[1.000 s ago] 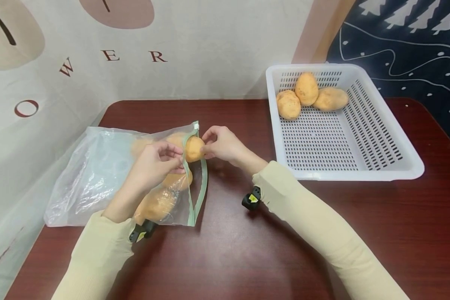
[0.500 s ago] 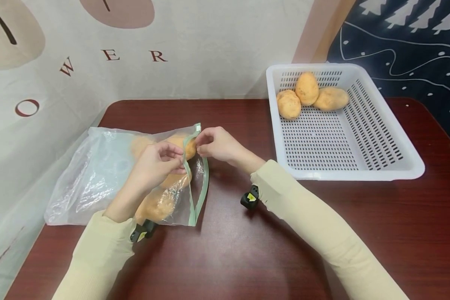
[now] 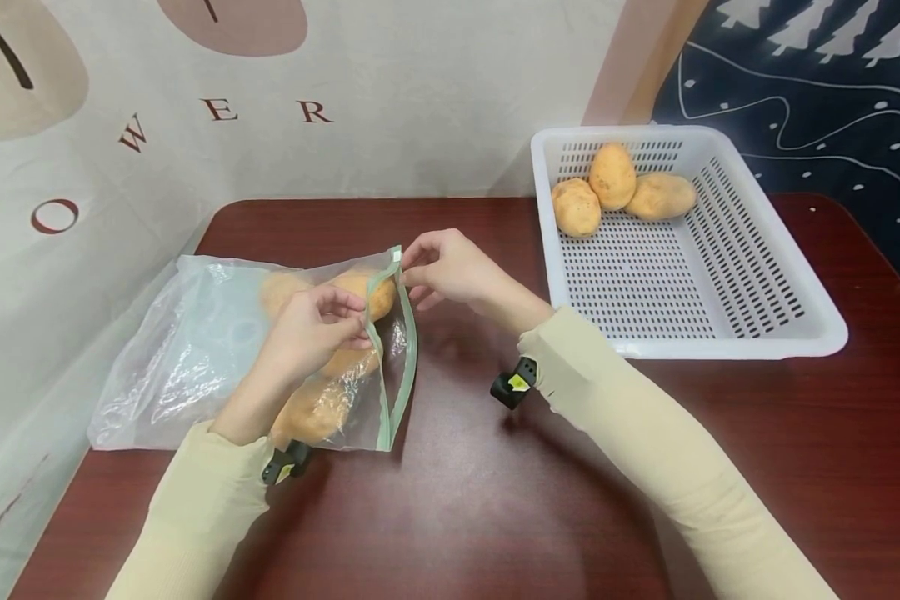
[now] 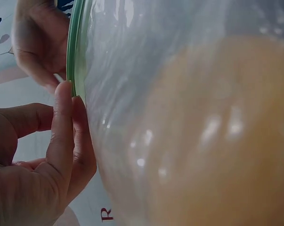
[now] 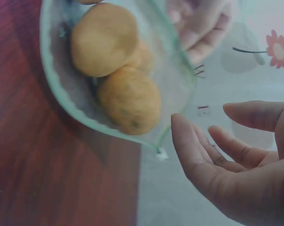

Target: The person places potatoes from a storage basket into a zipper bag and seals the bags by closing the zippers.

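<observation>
A clear zip bag [image 3: 195, 367] with a green zip edge [image 3: 404, 375] lies on its side at the left, its mouth spread apart toward the right. Several potatoes [image 3: 311, 408] show through the plastic. One potato [image 5: 131, 100] sits just inside the opening in the right wrist view. My left hand [image 3: 307, 327] pinches the upper lip of the bag's mouth between thumb and fingers; the left wrist view shows its fingertips [image 4: 63, 101] at the green strip. My right hand [image 3: 450, 267] is by the bag's far corner, fingers relaxed and holding nothing, as the right wrist view shows.
At the back right a white perforated plastic basket [image 3: 690, 348] holds 3 potatoes [image 3: 612, 177]. Both stand on a dark red wooden table [image 3: 480, 500]. A printed cloth [image 3: 420, 100] hangs behind the table's back edge.
A potato at the bag's mouth has gone inside, pushed left by my right hand. That hand has since let go and moved slightly back and right. The left hand keeps its pinch.
</observation>
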Demonstrator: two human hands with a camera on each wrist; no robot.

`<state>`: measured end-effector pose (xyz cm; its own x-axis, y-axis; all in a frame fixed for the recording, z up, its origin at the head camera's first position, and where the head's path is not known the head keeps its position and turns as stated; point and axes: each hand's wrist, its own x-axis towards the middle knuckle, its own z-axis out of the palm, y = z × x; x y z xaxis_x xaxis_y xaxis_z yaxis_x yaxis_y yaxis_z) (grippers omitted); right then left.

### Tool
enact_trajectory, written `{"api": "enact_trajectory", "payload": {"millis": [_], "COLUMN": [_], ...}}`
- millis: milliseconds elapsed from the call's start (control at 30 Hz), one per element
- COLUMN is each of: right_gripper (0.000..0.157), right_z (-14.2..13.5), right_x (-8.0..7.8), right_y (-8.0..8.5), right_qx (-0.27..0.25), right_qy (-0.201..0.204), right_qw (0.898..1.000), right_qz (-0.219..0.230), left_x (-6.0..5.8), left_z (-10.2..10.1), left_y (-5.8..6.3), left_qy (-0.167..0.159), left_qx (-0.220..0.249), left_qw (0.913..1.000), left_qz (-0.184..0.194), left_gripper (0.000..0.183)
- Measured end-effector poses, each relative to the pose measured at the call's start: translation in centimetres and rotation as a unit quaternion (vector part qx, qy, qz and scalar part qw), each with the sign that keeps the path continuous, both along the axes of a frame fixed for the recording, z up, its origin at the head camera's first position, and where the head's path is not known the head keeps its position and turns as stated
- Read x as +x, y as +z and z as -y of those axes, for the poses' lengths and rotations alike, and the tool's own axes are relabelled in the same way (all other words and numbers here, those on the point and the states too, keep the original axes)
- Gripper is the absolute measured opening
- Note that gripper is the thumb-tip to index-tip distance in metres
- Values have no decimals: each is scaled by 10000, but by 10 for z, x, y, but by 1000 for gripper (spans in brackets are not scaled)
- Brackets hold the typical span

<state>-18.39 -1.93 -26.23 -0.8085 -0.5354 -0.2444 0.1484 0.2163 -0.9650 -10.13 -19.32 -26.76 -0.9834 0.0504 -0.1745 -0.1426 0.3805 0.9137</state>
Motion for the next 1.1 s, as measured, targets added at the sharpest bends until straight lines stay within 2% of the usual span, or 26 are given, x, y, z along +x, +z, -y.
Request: {"api": "enact_trajectory", "payload": {"millis": [333,600,900,1100], "right_gripper": [12,14,12,10], "right_z": [-10,-24,-50,-74], "right_x": [0,-5,-17,-25], "right_y": [32,52,73,80], "right_qx": [-31,-107,-143,-192], "right_qy": [-8,39,-69,-107], "right_qw": [9998,9994,9982,9974], "right_qz": [-206,-334,-574,-693], "left_x": [-1,-1,0,1], "left_z": [0,-1,0,1], "left_y": [-1,-3,-3,-4], "left_qy": [10,9,28,59], "left_qx": [-245,-146,-18,48], "left_qw": [9997,9998,9999,9999], "left_qz": [-53,-98,-116,-96], "left_gripper": [20,19,19,20]}}
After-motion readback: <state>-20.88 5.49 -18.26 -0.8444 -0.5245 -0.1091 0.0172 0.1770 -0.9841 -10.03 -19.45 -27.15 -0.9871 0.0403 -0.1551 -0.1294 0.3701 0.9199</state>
